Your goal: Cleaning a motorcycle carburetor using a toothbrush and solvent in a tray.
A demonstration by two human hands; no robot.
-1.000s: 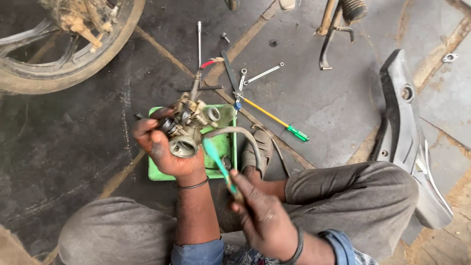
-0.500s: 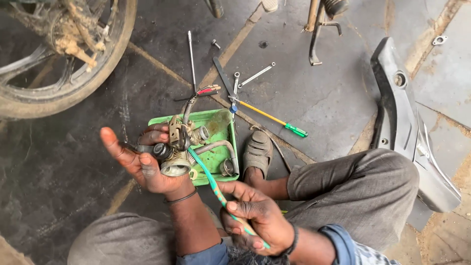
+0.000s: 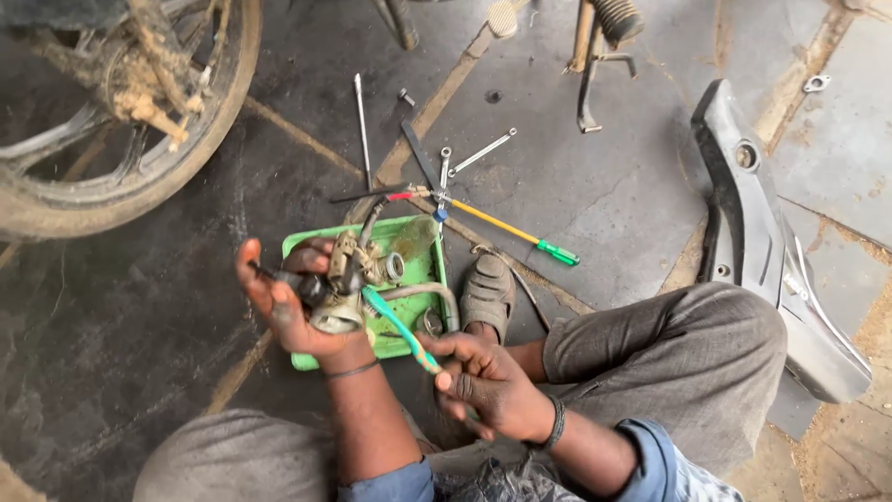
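Note:
My left hand (image 3: 288, 302) holds a dirty metal carburettor (image 3: 348, 279) over a green plastic tray (image 3: 409, 244) on the floor. My right hand (image 3: 488, 381) grips a green toothbrush (image 3: 398, 325), its bristle end touching the carburettor's lower side. A grey hose (image 3: 423, 293) curves from the carburettor across the tray.
A motorcycle wheel (image 3: 121, 121) stands at the upper left. Spanners (image 3: 478, 153), a thin rod (image 3: 360, 125) and a yellow-shafted screwdriver with a green handle (image 3: 506, 228) lie beyond the tray. A dark body panel (image 3: 762, 242) lies at right. My sandalled foot (image 3: 488, 293) rests beside the tray.
The carburettor in my left hand has turned and dropped a little lower over the tray. The toothbrush has come up against it, and the view has shifted.

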